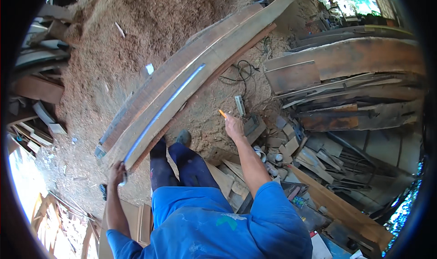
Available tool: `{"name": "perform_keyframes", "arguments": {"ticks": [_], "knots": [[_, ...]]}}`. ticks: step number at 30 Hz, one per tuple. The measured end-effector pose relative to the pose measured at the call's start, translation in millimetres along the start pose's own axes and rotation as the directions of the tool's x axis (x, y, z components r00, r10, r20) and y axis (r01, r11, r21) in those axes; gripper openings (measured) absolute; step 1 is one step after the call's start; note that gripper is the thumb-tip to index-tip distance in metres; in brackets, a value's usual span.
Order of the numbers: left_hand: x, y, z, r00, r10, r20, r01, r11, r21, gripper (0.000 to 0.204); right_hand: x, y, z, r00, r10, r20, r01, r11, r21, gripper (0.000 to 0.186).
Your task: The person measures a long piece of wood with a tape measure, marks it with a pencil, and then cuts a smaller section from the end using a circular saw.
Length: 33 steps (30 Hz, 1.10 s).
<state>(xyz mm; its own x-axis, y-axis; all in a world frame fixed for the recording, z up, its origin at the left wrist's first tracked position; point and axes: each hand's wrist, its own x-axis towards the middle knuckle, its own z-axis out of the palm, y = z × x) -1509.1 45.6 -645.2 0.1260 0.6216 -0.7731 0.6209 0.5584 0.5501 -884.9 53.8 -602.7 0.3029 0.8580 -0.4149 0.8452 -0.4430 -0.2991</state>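
A long pale plank (218, 44) lies slantwise in front of me on top of darker boards (150, 88). Along its face runs a straight, shiny strip, which looks like the blade of a tape measure (165, 107). My left hand (117, 173) is closed at the plank's near end, where the strip starts, with a shiny piece of the tape measure showing under the fingers. Off to the right of the plank, my right hand (234, 127) is closed around an orange pencil (222, 113), its tip pointing up and left, apart from the wood.
Sawdust (104, 54) covers the floor and heaps up behind the boards. Large planks (364, 58) are stacked at right, above scattered offcuts (318, 161). A dark cable (246, 72) lies coiled on the ground. More timber (41, 90) is piled at far left.
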Motion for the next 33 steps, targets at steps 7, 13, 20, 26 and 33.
{"name": "perform_keyframes", "arguments": {"ticks": [7,13,20,26,33], "knots": [[92,147,125,0.962,0.271,-0.017,-0.265,0.95,0.164,0.031,-5,41,-19,0.994,0.108,-0.015,-0.105,0.985,0.134,0.031],[175,252,176,0.964,0.26,0.063,-0.26,0.966,-0.009,0.033,62,50,-41,1.0,0.022,0.01,-0.023,0.996,0.082,0.032],[214,275,185,0.982,0.172,0.076,-0.178,0.981,0.077,0.032,197,15,-46,0.992,-0.033,-0.125,0.053,0.985,0.163,0.031],[216,282,184,0.984,0.169,0.063,-0.173,0.982,0.081,0.034,257,-23,-57,0.998,0.04,-0.043,-0.033,0.989,0.142,0.031],[224,287,187,0.985,0.155,0.078,-0.163,0.979,0.122,0.033,272,-31,-46,0.992,0.105,-0.063,-0.101,0.993,0.063,0.036]]}}
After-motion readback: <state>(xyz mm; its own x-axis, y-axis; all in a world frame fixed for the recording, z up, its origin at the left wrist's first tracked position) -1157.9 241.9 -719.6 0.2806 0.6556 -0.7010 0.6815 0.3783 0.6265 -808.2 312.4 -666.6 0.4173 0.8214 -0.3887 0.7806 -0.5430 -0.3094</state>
